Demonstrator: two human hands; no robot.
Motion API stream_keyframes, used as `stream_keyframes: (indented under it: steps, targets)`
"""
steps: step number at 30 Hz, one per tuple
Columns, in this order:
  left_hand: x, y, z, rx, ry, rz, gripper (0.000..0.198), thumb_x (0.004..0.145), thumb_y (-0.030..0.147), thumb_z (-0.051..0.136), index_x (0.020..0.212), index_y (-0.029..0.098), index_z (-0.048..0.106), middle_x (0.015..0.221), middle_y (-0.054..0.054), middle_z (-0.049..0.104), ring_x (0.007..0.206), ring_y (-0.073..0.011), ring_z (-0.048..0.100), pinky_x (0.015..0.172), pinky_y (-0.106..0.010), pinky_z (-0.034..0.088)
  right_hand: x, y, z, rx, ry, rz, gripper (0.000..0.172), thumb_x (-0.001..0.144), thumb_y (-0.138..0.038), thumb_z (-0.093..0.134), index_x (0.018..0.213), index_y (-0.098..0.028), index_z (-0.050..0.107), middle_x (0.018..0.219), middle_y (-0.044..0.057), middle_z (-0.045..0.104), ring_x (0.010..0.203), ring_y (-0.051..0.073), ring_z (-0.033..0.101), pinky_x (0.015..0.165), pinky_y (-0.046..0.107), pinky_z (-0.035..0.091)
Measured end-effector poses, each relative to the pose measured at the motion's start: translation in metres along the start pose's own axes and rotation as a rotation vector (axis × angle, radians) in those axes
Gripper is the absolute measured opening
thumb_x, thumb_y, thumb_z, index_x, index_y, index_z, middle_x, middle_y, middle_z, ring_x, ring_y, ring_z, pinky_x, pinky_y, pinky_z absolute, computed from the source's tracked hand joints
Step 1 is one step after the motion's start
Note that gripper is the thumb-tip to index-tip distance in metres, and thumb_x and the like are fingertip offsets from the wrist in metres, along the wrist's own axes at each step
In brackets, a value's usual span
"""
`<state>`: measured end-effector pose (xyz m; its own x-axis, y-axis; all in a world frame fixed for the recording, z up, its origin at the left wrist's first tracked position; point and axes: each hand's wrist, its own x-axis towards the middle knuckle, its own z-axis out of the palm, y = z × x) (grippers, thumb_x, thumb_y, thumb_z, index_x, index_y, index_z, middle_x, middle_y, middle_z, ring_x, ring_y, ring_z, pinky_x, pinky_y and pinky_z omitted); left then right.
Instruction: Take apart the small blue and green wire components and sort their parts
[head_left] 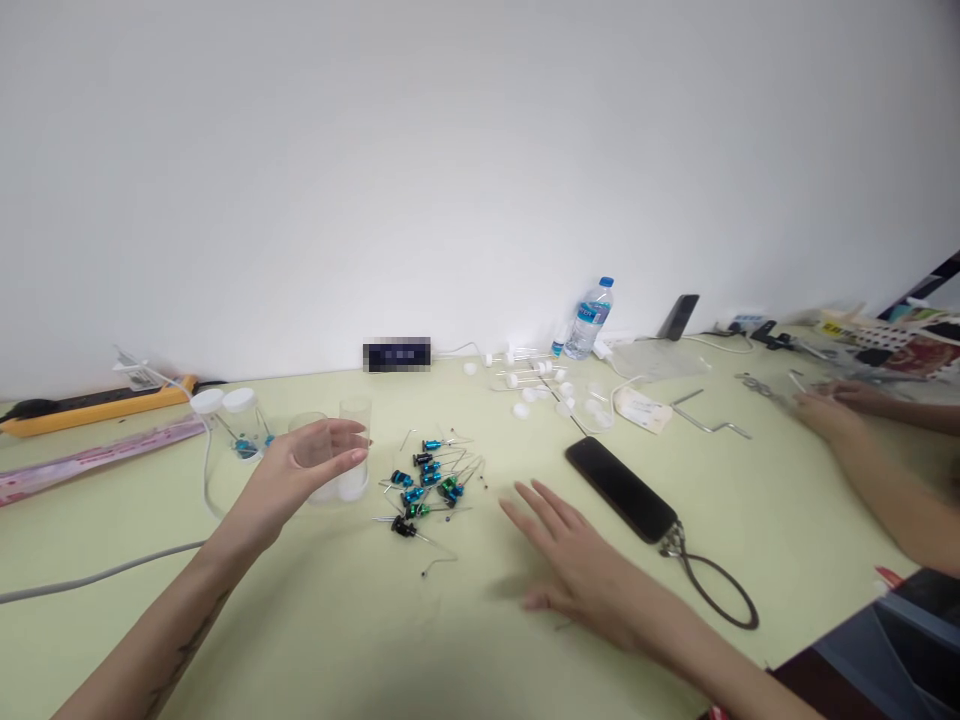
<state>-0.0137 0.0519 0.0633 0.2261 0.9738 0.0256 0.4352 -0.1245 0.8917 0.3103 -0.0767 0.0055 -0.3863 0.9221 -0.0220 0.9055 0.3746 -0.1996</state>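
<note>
My left hand (304,465) is closed, thumb and fingers on a clear plastic tube (355,482) standing on the table. A second clear container (309,425) stands partly hidden behind that hand. To their right lies a loose pile of small metal pieces (431,480), blue, black and green, with thin bent wires sticking out. My right hand (574,560) hovers over the table right of the pile, fingers spread, holding nothing. Two clear jars with white lids (240,400) stand to the left, with blue pieces inside.
A black phone (622,488) with a looped strap lies beside my right hand. Farther back are clear tubes and white caps (536,375), a water bottle (590,320) and a bent metal rod (712,420). A yellow power strip (105,408) lies left. Another person's hands (832,410) work at right.
</note>
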Motion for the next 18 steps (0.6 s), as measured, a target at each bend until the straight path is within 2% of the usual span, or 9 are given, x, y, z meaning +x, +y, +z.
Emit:
stream_keyframes:
  steps: [1, 3, 5, 9, 14, 18]
  targets:
    - [-0.001, 0.003, -0.002, -0.011, 0.008, 0.002, 0.045, 0.073, 0.053, 0.065, 0.107, 0.025, 0.063, 0.108, -0.008, 0.071, 0.106, -0.0284, 0.062, 0.089, -0.039, 0.048, -0.013, 0.002, 0.018, -0.046, 0.038, 0.011, 0.089, 0.079, -0.07, 0.045, 0.15, -0.025, 0.015, 0.154, 0.013, 0.019, 0.14, 0.036, 0.015, 0.107, 0.053, 0.024]
    - [-0.004, 0.009, -0.004, -0.018, 0.032, 0.005, 0.042, 0.072, 0.052, 0.066, 0.105, 0.026, 0.064, 0.108, -0.007, 0.071, 0.107, -0.0281, 0.061, 0.091, -0.04, 0.048, -0.028, 0.004, 0.05, -0.108, 0.088, 0.008, 0.089, 0.082, -0.07, 0.039, 0.15, -0.024, 0.005, 0.156, 0.012, 0.009, 0.141, 0.037, 0.008, 0.109, 0.058, 0.015]
    - [-0.007, 0.015, -0.005, -0.017, 0.055, 0.006, 0.041, 0.072, 0.053, 0.067, 0.104, 0.028, 0.064, 0.108, -0.005, 0.071, 0.108, -0.0281, 0.061, 0.09, -0.039, 0.048, -0.027, 0.003, 0.068, -0.133, 0.108, 0.013, 0.088, 0.083, -0.069, 0.037, 0.15, -0.024, 0.003, 0.156, 0.011, 0.004, 0.142, 0.036, 0.006, 0.11, 0.058, 0.01]
    - [-0.009, 0.02, -0.003, -0.026, 0.043, 0.009, 0.041, 0.07, 0.052, 0.069, 0.103, 0.029, 0.065, 0.109, -0.004, 0.071, 0.108, -0.0288, 0.061, 0.087, -0.038, 0.051, 0.016, -0.006, 0.065, -0.08, 0.109, 0.007, 0.092, 0.081, -0.073, 0.034, 0.15, -0.023, -0.003, 0.156, 0.011, -0.006, 0.142, 0.036, -0.003, 0.111, 0.058, 0.007]
    - [-0.009, 0.011, 0.003, -0.12, -0.053, -0.027, 0.041, 0.071, 0.048, 0.07, 0.106, 0.028, 0.063, 0.109, -0.006, 0.071, 0.111, -0.0278, 0.06, 0.099, -0.041, 0.043, 0.086, -0.019, 0.055, 0.032, 0.056, -0.076, 0.084, 0.082, -0.074, 0.029, 0.149, -0.033, -0.003, 0.155, 0.007, -0.016, 0.141, 0.036, -0.008, 0.109, 0.061, 0.005]
    - [-0.007, 0.003, 0.006, -0.34, -0.143, -0.099, 0.045, 0.072, 0.044, 0.071, 0.109, 0.022, 0.06, 0.112, -0.011, 0.069, 0.111, -0.0286, 0.06, 0.102, -0.043, 0.041, 0.108, -0.024, 0.056, 0.072, 0.068, -0.102, 0.079, 0.085, -0.071, 0.029, 0.149, -0.034, -0.001, 0.156, 0.008, -0.012, 0.142, 0.035, -0.007, 0.108, 0.062, 0.004]
